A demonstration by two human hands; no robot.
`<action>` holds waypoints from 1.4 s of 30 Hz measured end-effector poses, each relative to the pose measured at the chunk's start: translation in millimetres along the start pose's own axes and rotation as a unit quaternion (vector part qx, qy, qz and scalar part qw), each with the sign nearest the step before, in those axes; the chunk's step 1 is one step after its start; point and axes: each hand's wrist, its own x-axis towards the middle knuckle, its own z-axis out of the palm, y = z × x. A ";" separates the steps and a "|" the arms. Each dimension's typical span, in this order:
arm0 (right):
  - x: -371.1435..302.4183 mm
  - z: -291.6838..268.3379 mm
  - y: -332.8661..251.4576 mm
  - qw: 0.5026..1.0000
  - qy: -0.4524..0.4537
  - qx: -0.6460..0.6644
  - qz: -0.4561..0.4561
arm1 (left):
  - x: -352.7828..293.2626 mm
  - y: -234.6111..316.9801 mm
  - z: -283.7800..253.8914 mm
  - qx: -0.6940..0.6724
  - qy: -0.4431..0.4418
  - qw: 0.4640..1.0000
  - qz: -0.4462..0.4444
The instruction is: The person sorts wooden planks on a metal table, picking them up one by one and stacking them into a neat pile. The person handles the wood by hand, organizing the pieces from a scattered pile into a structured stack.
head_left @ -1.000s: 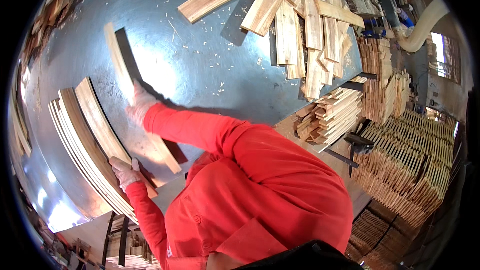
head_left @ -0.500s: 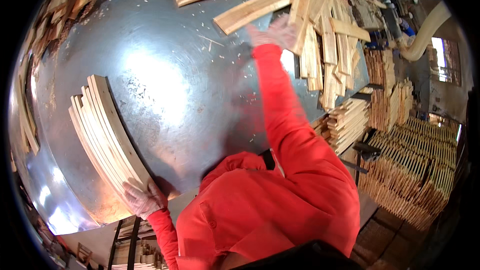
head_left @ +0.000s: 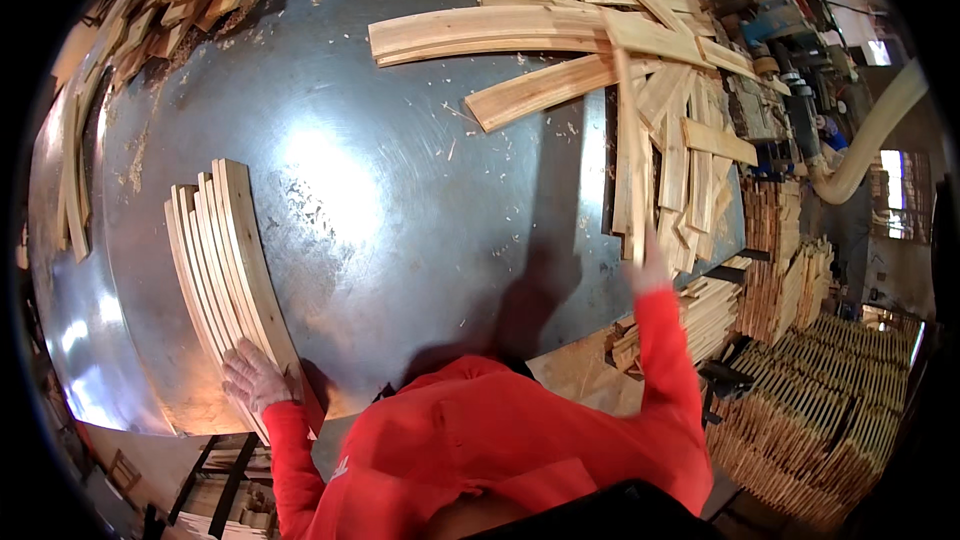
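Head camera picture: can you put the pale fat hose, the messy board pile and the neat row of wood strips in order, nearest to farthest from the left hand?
From the left hand:
1. Row of wood strips: right under the hand, on the left side.
2. Messy board pile: over to the right.
3. Pale hose: farther right, beyond the pile.

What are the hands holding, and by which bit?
The right hand, blurred, seems to hold a plank by its near end. The left hand rests on the slat row's near end; I can't tell if it grips.
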 end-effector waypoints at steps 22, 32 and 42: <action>341.5 137.7 -320.1 0.793 -0.118 -0.373 -0.467 | 2.7 21.4 45.4 0.141 0.137 0.967 -0.162; 189.8 91.2 -323.2 0.760 -0.350 -0.352 -0.420 | -60.2 130.1 -7.8 -0.252 0.398 0.856 0.211; 159.3 216.1 -282.6 0.696 -0.557 0.453 -0.015 | -64.2 269.4 -45.7 -0.774 -0.210 0.555 0.220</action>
